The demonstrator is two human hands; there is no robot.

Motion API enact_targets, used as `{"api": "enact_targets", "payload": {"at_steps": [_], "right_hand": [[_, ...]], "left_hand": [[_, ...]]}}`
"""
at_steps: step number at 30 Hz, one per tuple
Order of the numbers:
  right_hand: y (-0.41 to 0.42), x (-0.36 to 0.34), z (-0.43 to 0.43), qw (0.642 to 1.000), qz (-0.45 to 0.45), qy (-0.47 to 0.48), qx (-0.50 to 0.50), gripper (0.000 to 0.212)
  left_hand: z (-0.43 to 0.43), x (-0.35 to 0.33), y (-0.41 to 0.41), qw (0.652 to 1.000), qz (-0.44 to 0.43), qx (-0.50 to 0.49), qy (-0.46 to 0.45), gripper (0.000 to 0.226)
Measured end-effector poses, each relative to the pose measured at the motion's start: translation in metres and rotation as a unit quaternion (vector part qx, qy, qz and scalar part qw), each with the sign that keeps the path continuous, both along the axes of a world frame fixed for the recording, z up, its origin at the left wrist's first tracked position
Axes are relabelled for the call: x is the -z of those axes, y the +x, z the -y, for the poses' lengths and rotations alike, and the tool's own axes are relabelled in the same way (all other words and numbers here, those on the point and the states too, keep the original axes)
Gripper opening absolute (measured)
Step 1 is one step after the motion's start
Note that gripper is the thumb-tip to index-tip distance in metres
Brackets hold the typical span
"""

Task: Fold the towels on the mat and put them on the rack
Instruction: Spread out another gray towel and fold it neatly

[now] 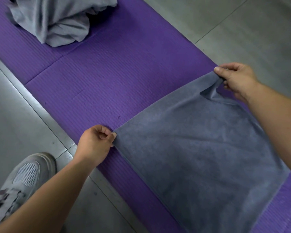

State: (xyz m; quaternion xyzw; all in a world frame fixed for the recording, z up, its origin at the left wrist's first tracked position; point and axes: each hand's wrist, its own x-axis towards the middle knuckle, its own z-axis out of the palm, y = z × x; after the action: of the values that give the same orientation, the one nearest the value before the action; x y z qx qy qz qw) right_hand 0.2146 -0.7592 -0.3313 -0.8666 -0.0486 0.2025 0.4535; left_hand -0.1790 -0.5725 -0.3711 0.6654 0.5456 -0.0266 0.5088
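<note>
A dark grey towel (203, 153) lies spread over the near right part of the purple mat (118, 68). My left hand (94, 145) pinches the towel's left far corner at the mat's left edge. My right hand (237, 79) pinches the right far corner, lifted a little off the mat, so the cloth wrinkles below it. The far edge of the towel stretches taut between both hands. A lighter grey towel (57, 21) sits crumpled in a heap at the far left end of the mat. No rack is in view.
Grey tiled floor (250, 31) surrounds the mat on both sides. A grey sneaker (22, 180) stands on the floor at the lower left, close to the mat's edge. Bare mat lies between the two towels.
</note>
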Motion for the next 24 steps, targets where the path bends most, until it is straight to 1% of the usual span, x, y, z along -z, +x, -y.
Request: {"api": "enact_targets", "payload": {"at_steps": [3,4,5,8,9,11,13,15,18,21,24], "right_hand": [[0.002,-0.002,0.000,0.998,-0.053,0.002,-0.042,0.007],[0.003,-0.004,0.000,0.997,-0.050,-0.005,-0.055,0.004],[0.004,-0.005,-0.001,0.997,-0.026,-0.023,-0.065,0.003],[0.004,-0.007,-0.011,0.987,0.098,-0.104,-0.069,0.010],[0.004,-0.007,-0.017,0.984,0.122,-0.113,-0.066,0.013],[0.006,-0.004,-0.035,0.983,0.132,-0.107,-0.069,0.019],[0.008,0.005,-0.053,0.990,0.106,-0.076,-0.059,0.023],[0.008,0.013,-0.071,0.996,0.076,-0.035,-0.038,0.021],[0.003,0.019,-0.100,0.999,0.042,0.020,-0.010,0.020],[0.001,0.006,-0.123,0.995,0.003,0.098,0.022,0.019],[-0.001,-0.028,-0.129,0.977,-0.031,0.206,0.049,0.017]], "left_hand": [[-0.002,-0.001,0.000,1.000,0.001,-0.006,-0.015,0.017],[-0.002,-0.001,0.000,1.000,0.003,-0.006,-0.019,0.017],[-0.003,-0.001,-0.001,1.000,0.003,-0.004,-0.022,0.016],[-0.004,0.000,-0.003,0.999,0.012,-0.001,-0.032,0.009],[-0.004,0.000,-0.003,0.999,0.013,0.004,-0.038,0.007],[-0.006,0.000,-0.004,0.999,0.013,0.012,-0.048,0.007],[-0.012,0.000,-0.004,0.999,0.016,-0.002,-0.045,0.013],[-0.020,0.000,-0.004,0.999,0.030,-0.031,-0.028,0.018],[-0.037,-0.007,0.000,0.993,0.073,-0.095,0.003,0.018],[-0.049,-0.027,0.009,0.979,0.151,-0.135,0.038,0.013],[-0.041,-0.055,0.011,0.962,0.245,-0.110,0.038,0.008]]}}
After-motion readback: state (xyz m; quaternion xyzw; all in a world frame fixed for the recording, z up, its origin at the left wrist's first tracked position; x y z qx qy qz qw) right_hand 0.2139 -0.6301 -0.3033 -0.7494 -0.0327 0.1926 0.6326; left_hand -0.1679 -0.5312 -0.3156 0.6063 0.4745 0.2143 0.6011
